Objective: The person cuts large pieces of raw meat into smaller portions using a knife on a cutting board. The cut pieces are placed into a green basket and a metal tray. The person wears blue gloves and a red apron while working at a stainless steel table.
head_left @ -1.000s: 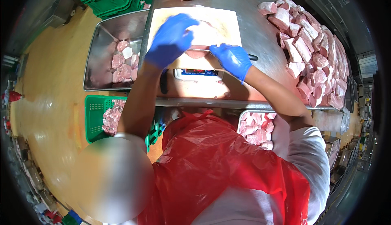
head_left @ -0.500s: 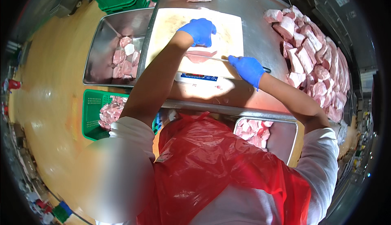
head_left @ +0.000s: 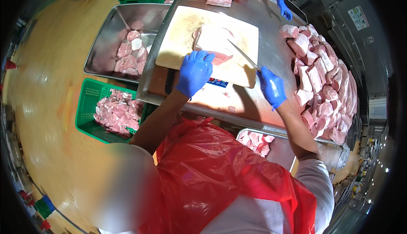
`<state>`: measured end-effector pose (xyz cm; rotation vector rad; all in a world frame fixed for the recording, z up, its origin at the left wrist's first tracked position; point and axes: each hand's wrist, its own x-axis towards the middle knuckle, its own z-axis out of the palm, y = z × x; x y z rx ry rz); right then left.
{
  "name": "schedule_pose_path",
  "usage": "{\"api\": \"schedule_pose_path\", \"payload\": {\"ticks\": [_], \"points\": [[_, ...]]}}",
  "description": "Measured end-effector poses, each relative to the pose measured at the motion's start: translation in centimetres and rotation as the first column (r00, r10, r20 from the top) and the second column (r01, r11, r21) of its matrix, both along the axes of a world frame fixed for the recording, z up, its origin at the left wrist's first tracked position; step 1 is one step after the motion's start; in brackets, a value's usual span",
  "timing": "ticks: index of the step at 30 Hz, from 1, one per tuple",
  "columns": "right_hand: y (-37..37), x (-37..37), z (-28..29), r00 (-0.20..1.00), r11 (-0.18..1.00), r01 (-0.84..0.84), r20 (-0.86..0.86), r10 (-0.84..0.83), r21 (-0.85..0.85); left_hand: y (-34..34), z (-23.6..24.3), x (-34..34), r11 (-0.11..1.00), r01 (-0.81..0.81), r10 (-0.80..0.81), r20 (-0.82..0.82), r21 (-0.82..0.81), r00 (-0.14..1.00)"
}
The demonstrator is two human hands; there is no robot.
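A pale slab of raw meat (head_left: 214, 41) lies on a cream cutting board (head_left: 186, 34) on the steel table (head_left: 271, 51). My left hand (head_left: 194, 73), in a blue glove, rests at the near edge of the slab with fingers spread over it. In a blue glove too, my right hand (head_left: 272, 86) grips the handle of a knife (head_left: 242, 54), whose blade points up-left onto the meat. A red plastic apron (head_left: 212, 179) covers my chest.
A large heap of meat chunks (head_left: 322, 81) fills the table's right side. A steel tray (head_left: 106, 34) with meat pieces stands at the left, a green crate (head_left: 87, 107) of meat below it. Another tray of meat (head_left: 254, 140) sits under the table edge. Another person's gloved hand (head_left: 285, 10) shows at the far end.
My left hand slid back from the middle of the board to the slab's near edge. The right hand drew back right with the knife. The slab now lies uncovered.
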<state>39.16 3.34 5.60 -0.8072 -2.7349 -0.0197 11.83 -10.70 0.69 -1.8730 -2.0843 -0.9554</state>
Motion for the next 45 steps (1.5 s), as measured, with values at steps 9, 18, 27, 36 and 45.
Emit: {"api": "schedule_pose_path", "payload": {"ticks": [9, 18, 27, 36, 45], "points": [[-2.6, -7.8, -0.4, 0.998, 0.987, 0.052, -0.039, -0.058, -0.15, 0.4, -3.0, -0.4, 0.941, 0.029, -0.007, -0.066, 0.338, 0.998], [-1.6, -8.5, -0.2, 0.997, 0.994, 0.054, -0.046, -0.058, -0.099, 0.7, -0.8, 0.4, 0.996, -0.09, 0.091, -0.12, 0.016, 0.989], [-3.4, -11.3, 0.5, 0.988, 0.992, -0.111, 0.103, 0.117, -0.06, 0.1, -4.2, -0.5, 0.948, -0.036, 0.078, -0.122, 0.316, 0.99], [-1.2, -5.9, 0.5, 0.866, 0.981, 0.032, 0.495, 0.067, -0.189, -1.7, -4.8, -2.2, 0.959, -0.114, 0.143, -0.094, 0.261, 0.985], [-1.9, 2.8, -0.2, 0.911, 0.737, 0.231, -0.124, -0.393, -0.636, -22.7, -7.4, -14.5, 0.7, -0.519, 0.556, -0.083, -0.491, 0.827]]}}
